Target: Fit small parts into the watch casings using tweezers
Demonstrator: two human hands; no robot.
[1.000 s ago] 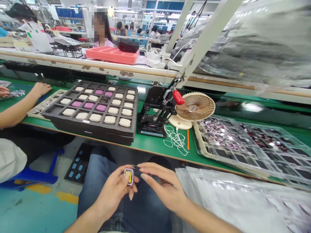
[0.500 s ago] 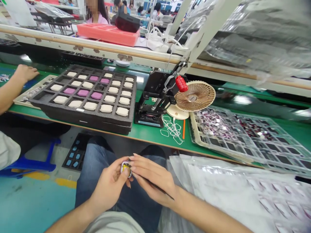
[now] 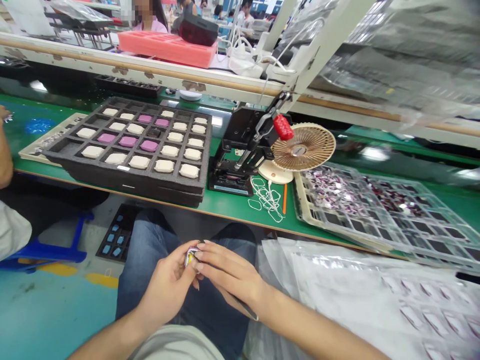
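Over my lap, my left hand (image 3: pixel 170 285) pinches a small pink and white casing with a yellow inside (image 3: pixel 190 257). My right hand (image 3: pixel 225 272) has its fingertips pressed on that same casing and carries a thin dark tool (image 3: pixel 240 306) along its palm. Both hands sit below the green bench edge (image 3: pixel 228 207). Most of the casing is hidden by my fingers.
A black foam tray (image 3: pixel 131 150) of white and pink casings stands on the bench. Right of it are a black lever press with a red handle (image 3: pixel 247 150), a small beige fan (image 3: pixel 302 147), loose white rings (image 3: pixel 266 200) and clear part trays (image 3: pixel 375 210). A co-worker's arm (image 3: pixel 4 160) is at far left.
My right hand closed onto the casing in my left hand, covering most of it. The co-worker's hand at far left drew back off the bench. The view tilted down slightly.
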